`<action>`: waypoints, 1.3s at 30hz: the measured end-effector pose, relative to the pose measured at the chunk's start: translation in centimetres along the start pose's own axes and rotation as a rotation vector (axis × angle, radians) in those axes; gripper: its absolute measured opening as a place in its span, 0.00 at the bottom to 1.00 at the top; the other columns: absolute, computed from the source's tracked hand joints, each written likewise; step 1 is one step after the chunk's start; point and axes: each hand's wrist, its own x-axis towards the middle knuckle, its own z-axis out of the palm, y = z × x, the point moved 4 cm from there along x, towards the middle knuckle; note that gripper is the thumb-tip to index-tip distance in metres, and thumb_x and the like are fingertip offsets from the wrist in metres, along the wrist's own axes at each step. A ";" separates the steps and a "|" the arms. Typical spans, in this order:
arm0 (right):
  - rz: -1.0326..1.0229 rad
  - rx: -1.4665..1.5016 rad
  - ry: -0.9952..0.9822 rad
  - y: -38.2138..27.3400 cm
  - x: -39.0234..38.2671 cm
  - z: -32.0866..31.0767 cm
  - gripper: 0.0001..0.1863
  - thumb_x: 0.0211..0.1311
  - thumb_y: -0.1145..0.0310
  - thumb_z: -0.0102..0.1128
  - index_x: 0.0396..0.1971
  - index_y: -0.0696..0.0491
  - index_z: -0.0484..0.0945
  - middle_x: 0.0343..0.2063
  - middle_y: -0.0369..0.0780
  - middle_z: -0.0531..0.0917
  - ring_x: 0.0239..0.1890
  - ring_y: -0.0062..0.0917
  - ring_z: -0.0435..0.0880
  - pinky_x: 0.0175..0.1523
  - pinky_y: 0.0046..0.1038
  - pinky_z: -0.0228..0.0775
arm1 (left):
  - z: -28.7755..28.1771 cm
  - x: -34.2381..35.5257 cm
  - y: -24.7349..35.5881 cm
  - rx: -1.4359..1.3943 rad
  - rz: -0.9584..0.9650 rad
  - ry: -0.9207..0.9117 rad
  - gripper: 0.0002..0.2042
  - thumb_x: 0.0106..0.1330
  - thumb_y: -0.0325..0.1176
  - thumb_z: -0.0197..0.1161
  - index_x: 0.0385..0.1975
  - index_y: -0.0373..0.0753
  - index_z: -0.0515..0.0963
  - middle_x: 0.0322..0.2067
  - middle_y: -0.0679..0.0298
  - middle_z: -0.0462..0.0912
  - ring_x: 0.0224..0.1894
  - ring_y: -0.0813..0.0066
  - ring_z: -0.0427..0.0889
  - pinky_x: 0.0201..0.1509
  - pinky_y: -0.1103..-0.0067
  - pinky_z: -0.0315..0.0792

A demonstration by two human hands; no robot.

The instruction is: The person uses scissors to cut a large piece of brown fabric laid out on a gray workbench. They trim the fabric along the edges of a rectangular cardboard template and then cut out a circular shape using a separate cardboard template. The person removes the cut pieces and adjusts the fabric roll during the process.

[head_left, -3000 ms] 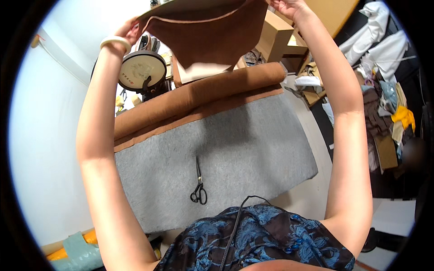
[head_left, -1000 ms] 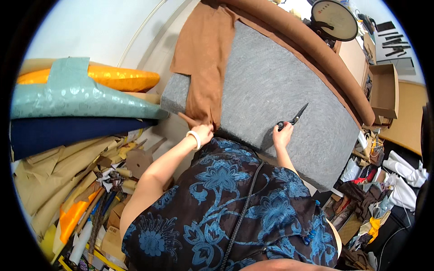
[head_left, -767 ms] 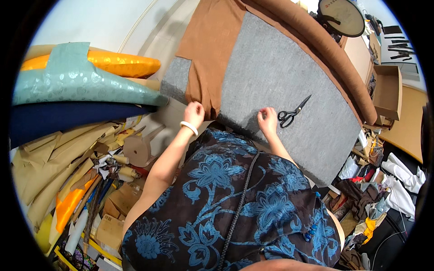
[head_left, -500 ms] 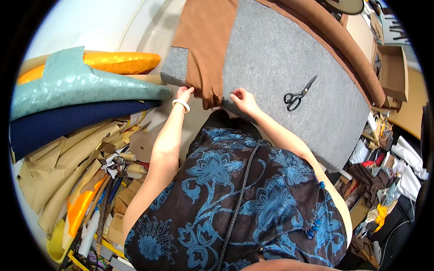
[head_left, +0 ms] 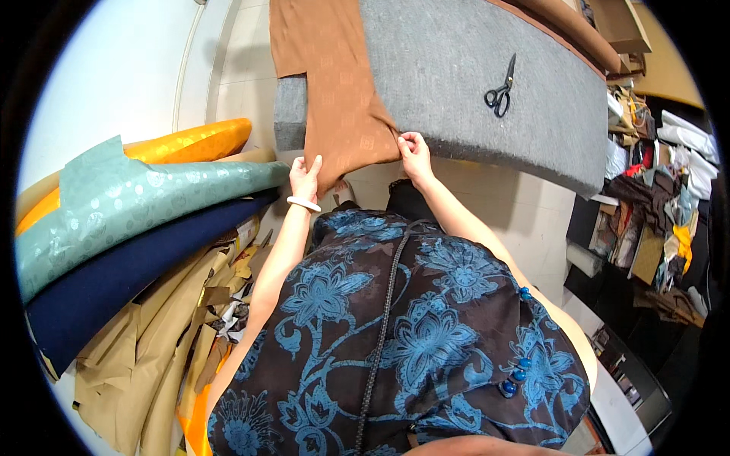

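Observation:
A long piece of brown patterned fabric (head_left: 338,106) lies over the left end of a grey felt-covered table (head_left: 449,76), its near end hanging past the front edge. My left hand (head_left: 306,179), with a white bangle at the wrist, is closed on the fabric's lower left corner. Level with the table's front edge, my right hand (head_left: 414,156) pinches the right corner, so the near end is spread between both hands. Black-handled scissors (head_left: 500,90) rest on the felt to the right, blades pointing away from me.
Rolls of orange fabric (head_left: 220,140), pale green fabric (head_left: 182,182) and navy fabric (head_left: 152,254) stand at the left, above crumpled brown paper (head_left: 144,342). A brown fabric roll (head_left: 570,30) lies along the table's far edge. Mixed scraps (head_left: 646,182) are heaped at the right.
My right hand, which was apart from the fabric, now grips its right corner. The fabric's bunched near end has been spread wider. The view has shifted, and the table appears farther from me.

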 end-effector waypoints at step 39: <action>-0.636 -0.337 0.618 -24.4 -12.3 -15.7 0.05 0.62 0.71 0.58 0.29 0.56 0.77 0.32 0.42 0.82 0.43 0.33 0.80 0.51 0.30 0.69 | 1.8 -3.0 17.7 0.015 0.091 -0.078 0.15 0.68 0.39 0.58 0.50 0.41 0.73 0.47 0.64 0.80 0.50 0.72 0.78 0.50 0.73 0.74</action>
